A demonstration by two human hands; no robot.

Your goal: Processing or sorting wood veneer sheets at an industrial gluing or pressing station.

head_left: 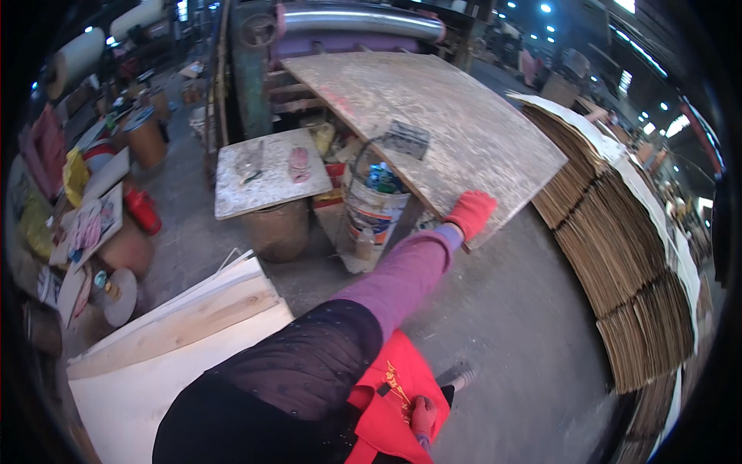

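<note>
You have no word, number or sign in legible form in this view. Printed marking is noted on the white cylindrical plastic bucket [393, 203]: a dark blue and orange-red printed label [369, 222] lies across its outer wall, any characters on it too small and blurred for you to make out. On your bright red cloth apron [417, 363], a golden-yellow curling motif [397, 382] is recorded; whether it is lettering or ornament cannot be established.
</note>
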